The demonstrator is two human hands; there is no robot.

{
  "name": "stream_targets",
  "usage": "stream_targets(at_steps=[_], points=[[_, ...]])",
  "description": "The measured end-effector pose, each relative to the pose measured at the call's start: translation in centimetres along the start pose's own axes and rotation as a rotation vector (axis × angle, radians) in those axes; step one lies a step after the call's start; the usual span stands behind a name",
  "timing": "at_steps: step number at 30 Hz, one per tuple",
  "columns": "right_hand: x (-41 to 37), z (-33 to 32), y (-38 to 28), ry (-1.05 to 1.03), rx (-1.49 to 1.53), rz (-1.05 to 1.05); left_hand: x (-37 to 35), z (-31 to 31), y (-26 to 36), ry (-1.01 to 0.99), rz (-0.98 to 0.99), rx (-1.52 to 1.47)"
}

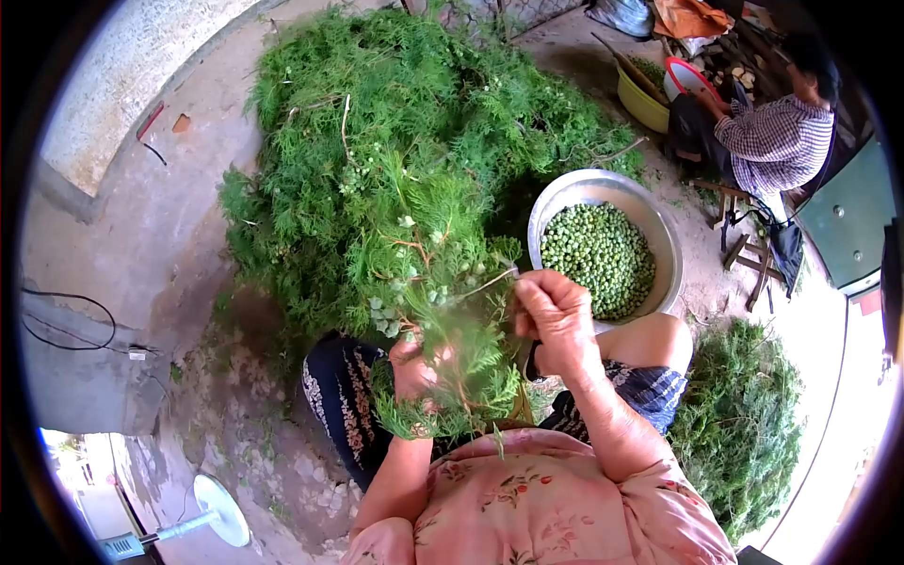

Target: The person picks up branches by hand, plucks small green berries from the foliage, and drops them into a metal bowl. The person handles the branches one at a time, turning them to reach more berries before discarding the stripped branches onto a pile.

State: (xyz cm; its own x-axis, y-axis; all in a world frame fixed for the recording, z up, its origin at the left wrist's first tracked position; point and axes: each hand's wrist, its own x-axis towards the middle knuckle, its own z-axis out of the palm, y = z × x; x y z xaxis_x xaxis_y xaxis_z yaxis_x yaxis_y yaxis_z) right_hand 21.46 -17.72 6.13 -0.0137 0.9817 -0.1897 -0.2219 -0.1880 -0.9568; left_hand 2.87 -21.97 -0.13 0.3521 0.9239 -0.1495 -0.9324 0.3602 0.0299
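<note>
A leafy conifer branch with pale green cones is held up over my lap. My left hand grips it low down, partly covered by the fronds. Beside it, my right hand is closed, thumb against fingers, at the end of a thin pale twig that reaches left into the greenery. Just beyond my right hand stands a wide metal basin holding many small green cones. A big heap of cut conifer branches lies in front of me.
A smaller pile of branches lies at the right. Another person sits at the back right by a yellow-green tub and a red-rimmed basin. At the left are a black cable and a fan.
</note>
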Motion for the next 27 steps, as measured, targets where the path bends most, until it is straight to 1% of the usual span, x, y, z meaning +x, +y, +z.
stream_targets(at_steps=[1, 2, 4, 6, 8, 9, 10, 11, 12, 13, 14, 15, 16, 17, 19, 21, 24, 25, 26, 27], points=[[0.0, -0.7, 0.5, 0.043, -0.038, -0.107, -0.1, -0.3, 0.3, 0.002, 0.021, 0.006], [0.0, -1.1, 0.4, 0.065, -0.029, -0.118, -0.2, -0.6, 0.6, 0.003, 0.041, 0.013], [-0.5, -1.7, -0.1, 0.103, -0.036, -0.130, 0.0, -0.5, 0.3, -0.032, 0.151, 0.106], [-0.6, -2.2, 0.7, 0.138, -0.045, -0.177, -0.1, 0.1, 0.4, 0.142, 0.235, 0.429], [-0.7, -2.4, 0.7, 0.151, -0.130, -0.250, 0.1, 0.3, -0.1, 0.201, 0.287, 0.550], [-0.7, -2.2, 0.3, 0.160, -0.193, -0.303, 0.3, 0.3, -0.5, 0.174, 0.297, 0.515], [-0.7, -1.9, -0.1, 0.171, -0.255, -0.354, 0.3, 0.4, -0.9, 0.145, 0.320, 0.557], [-0.7, -1.1, -1.0, 0.152, -0.203, -0.375, 0.4, 0.5, -1.3, 0.117, 0.345, 0.599], [-0.5, -0.5, -1.6, 0.121, -0.208, -0.405, 0.3, 1.0, -1.7, 0.083, 0.388, 0.715], [-0.4, 0.2, -2.3, 0.088, -0.212, -0.435, 0.3, 0.6, -1.6, 0.116, 0.335, 0.710], [-0.6, 0.9, -3.1, 0.051, -0.162, -0.384, 0.2, 0.2, -1.5, 0.147, 0.281, 0.703], [-0.3, 1.3, -3.4, 0.052, -0.221, -0.440, 0.2, 0.1, -1.4, 0.179, 0.228, 0.696], [0.0, 1.7, -3.6, 0.056, -0.205, -0.492, 0.0, 0.2, -1.8, 0.240, 0.222, 0.764], [0.3, 1.9, -3.8, 0.059, -0.188, -0.543, -0.1, 0.6, -2.0, 0.219, 0.265, 0.808], [0.9, 1.9, -4.0, 0.128, -0.324, -0.699, -0.5, 1.4, -2.4, 0.181, 0.354, 0.894], [0.8, 1.5, -4.9, 0.115, -0.345, -0.714, -0.4, 0.6, -2.5, 0.037, 0.528, 1.012], [1.0, 0.8, -6.5, 0.257, -0.171, -0.676, -0.4, 1.3, -2.2, 0.011, 0.537, 0.895], [0.8, 0.4, -6.9, 0.289, -0.130, -0.646, -0.5, 0.6, -1.8, 0.055, 0.507, 0.863], [0.8, -0.6, -6.5, 0.326, -0.193, -0.629, -0.5, -0.7, -1.2, 0.099, 0.478, 0.830], [0.7, -1.7, -5.7, 0.362, -0.256, -0.610, -0.8, -0.4, -0.8, 0.065, 0.414, 0.690]])
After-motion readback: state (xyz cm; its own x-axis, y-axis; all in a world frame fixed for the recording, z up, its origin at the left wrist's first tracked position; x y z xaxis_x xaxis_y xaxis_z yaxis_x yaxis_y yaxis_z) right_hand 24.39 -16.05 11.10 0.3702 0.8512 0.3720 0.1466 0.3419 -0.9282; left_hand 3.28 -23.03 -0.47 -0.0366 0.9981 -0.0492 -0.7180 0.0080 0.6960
